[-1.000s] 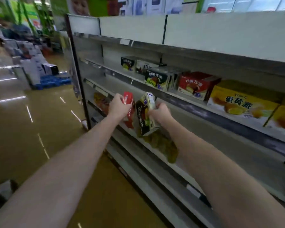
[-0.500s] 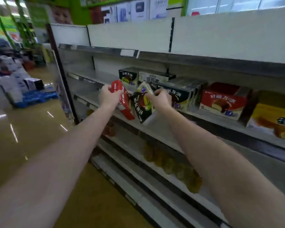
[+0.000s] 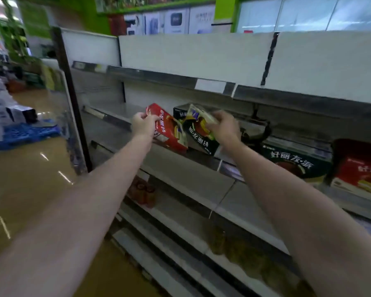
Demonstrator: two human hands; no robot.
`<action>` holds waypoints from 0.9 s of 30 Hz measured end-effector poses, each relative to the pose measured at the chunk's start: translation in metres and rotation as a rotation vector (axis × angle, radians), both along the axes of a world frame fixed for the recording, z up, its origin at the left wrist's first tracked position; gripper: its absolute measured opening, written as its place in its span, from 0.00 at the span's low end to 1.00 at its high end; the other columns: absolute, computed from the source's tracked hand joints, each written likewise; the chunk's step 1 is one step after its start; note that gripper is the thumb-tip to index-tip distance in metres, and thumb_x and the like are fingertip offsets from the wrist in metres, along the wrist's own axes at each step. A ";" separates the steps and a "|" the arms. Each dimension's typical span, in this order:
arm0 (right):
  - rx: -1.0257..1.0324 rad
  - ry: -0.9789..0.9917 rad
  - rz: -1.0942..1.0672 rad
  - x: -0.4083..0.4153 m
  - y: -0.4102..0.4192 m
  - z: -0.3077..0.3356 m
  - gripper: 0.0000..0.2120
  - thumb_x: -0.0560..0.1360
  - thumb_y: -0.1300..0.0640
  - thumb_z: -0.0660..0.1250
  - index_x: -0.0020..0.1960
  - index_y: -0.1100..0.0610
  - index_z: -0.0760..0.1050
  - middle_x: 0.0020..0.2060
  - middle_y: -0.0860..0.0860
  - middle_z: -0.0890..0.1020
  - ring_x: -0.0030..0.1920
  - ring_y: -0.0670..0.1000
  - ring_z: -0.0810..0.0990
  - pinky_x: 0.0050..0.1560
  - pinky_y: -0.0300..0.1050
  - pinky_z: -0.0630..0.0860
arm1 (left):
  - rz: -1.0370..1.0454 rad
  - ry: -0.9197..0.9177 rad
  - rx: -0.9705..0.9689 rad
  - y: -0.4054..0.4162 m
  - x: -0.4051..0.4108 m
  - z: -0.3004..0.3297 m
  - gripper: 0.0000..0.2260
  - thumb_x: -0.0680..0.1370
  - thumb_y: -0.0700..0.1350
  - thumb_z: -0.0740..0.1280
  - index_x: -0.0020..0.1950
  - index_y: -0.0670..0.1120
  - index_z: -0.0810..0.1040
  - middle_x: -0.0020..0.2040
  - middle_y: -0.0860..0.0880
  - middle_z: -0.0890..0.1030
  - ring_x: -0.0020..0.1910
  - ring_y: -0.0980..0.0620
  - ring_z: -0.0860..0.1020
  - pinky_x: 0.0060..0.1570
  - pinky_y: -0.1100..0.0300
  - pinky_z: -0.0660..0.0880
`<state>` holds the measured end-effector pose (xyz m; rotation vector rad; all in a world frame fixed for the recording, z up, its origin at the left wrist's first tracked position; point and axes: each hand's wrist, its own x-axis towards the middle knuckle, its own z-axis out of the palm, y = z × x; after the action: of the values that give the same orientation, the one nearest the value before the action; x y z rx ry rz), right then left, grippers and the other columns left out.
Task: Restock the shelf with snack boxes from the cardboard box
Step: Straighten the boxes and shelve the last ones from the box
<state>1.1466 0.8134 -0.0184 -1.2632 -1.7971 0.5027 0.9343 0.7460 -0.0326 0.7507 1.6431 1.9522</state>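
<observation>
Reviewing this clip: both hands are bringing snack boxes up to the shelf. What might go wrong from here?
1. The left hand grips the red box only at its upper corner, tilted; it might slip or land askew.
2. The right hand holds the dark green box just in front of a dark box already on the shelf; pushing in may knock that one back.
3. The two held boxes touch, so placing one may nudge the other.

Grey metal shelf [image 3: 180, 168] unit with several tiers, on a glossy tan floor [image 3: 30, 179].

On the middle tier stand a dark green snack box [image 3: 296, 163] and, just beside it to the right, a red snack box [image 3: 360, 176]; another dark box [image 3: 180, 113] sits farther back. Blurred jars [image 3: 144, 192] occupy the tier below.
</observation>
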 end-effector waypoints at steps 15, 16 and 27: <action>-0.352 0.242 -0.171 -0.132 0.093 0.000 0.20 0.79 0.51 0.68 0.66 0.62 0.75 0.56 0.56 0.78 0.54 0.54 0.76 0.51 0.46 0.71 | -0.593 -0.110 -0.225 0.119 -0.163 0.009 0.05 0.76 0.42 0.63 0.50 0.44 0.74 0.41 0.44 0.80 0.37 0.44 0.80 0.31 0.48 0.81; -0.380 0.361 -0.142 -0.138 0.093 -0.001 0.19 0.77 0.53 0.70 0.64 0.63 0.76 0.55 0.55 0.79 0.55 0.55 0.77 0.54 0.49 0.74 | -0.612 -0.108 -0.241 0.122 -0.167 0.008 0.05 0.76 0.42 0.63 0.51 0.44 0.73 0.42 0.44 0.79 0.38 0.45 0.79 0.29 0.49 0.81; -0.478 1.003 -0.017 -0.158 0.083 -0.010 0.04 0.77 0.67 0.62 0.49 0.60 0.73 0.35 0.56 0.81 0.34 0.52 0.81 0.25 0.42 0.76 | -0.901 0.082 -0.428 0.142 -0.181 0.013 0.15 0.79 0.43 0.62 0.37 0.46 0.85 0.45 0.43 0.82 0.42 0.45 0.80 0.41 0.50 0.81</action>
<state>0.9887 0.8964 -0.0287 -1.0165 -0.8310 1.3289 0.7535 0.8883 -0.0194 1.1334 1.3343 0.9200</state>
